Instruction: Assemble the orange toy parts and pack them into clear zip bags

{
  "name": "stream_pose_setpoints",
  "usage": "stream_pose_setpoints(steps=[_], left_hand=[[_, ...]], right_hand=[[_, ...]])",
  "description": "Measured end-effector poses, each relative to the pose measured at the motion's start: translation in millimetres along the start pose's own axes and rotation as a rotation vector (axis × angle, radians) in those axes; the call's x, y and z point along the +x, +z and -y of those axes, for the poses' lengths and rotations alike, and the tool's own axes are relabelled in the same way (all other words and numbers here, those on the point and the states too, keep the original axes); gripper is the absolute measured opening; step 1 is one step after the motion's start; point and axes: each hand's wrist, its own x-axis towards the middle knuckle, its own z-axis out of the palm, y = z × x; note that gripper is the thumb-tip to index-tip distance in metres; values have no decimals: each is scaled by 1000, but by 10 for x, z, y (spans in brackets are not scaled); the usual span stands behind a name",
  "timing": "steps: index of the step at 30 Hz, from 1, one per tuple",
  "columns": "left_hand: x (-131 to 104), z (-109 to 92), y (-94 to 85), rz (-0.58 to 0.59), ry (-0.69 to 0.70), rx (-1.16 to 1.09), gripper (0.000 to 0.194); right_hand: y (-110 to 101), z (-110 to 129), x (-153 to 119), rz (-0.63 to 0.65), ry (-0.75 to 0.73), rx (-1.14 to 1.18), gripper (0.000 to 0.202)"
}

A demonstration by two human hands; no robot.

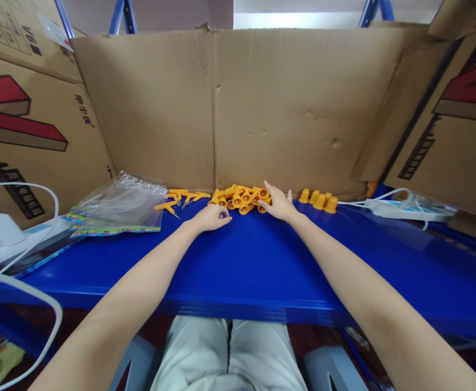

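Several orange cup-ended pieces (244, 200) lie heaped at the middle of the blue table, against the cardboard. My left hand (213, 217) rests at the heap's left front edge, its fingers curled with thumb and forefinger close together; whatever may be in them is too small to make out. At the heap's right side, my right hand (277, 202) touches the pieces with its fingers spread. Orange T-shaped handles with metal spirals (167, 206) lie left of my left hand. Several orange cups (319, 201) stand upside down to the right of my right hand.
Clear plastic bags (119, 209) lie on the left of the blue table (246, 266). White power strips with cables sit at the far left (30, 239) and right (409, 210). Cardboard panels (295, 108) wall the back, and printed boxes flank both sides.
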Motion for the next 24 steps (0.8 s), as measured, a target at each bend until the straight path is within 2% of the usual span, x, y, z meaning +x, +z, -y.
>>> stream_pose_setpoints(steps=[5,8,11,13,16,19,22,24], left_hand=[[-10,-31,-10,9,-17,23,25],[-17,-31,-46,-21,-85,72,25],[-43,55,-128,-124,-291,197,28],[-74,177,-188,-200,-507,297,34],[-125,402,-245,-237,-759,416,45],[-155,558,-253,-153,-906,391,51],[-154,584,-254,-32,-892,395,49],[-146,566,-260,6,-854,422,47]], right_hand=[[-57,-129,34,-191,34,43,48],[-102,-246,49,-284,62,21,32],[-135,-351,33,-335,76,-47,23],[-141,-395,12,-351,69,-113,21],[-137,-411,-19,-339,58,-198,21],[-138,-382,-37,-306,48,-242,22],[-153,-338,-43,-271,40,-260,23],[-164,-315,-45,-256,41,-262,24]])
